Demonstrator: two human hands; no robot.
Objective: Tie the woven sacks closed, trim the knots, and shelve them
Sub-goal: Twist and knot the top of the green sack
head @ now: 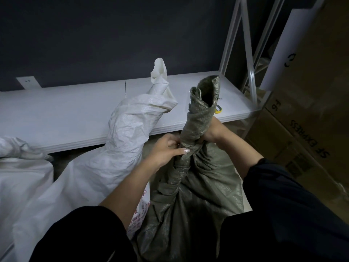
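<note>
green sack (188, 205): near centre, between the person's arms; twisted neck upright
left hand (166, 150): fingers curled on the neck's left side, thumb across it
right hand (213, 131): grasps the neck from the right (fingertips mostly hidden)
white sack (113, 148): just left, leaning on white shelf (66, 110)

Shelf board (66, 114) — white sack (122, 144) leaning across it, yellow object (219, 110) at right | floor (246, 202) — green sack (188, 205)

Loose black sleeves (85, 233) cover both arms to mid-forearm; the left grip (166, 148) has a long, pale nail (186, 150)
</note>
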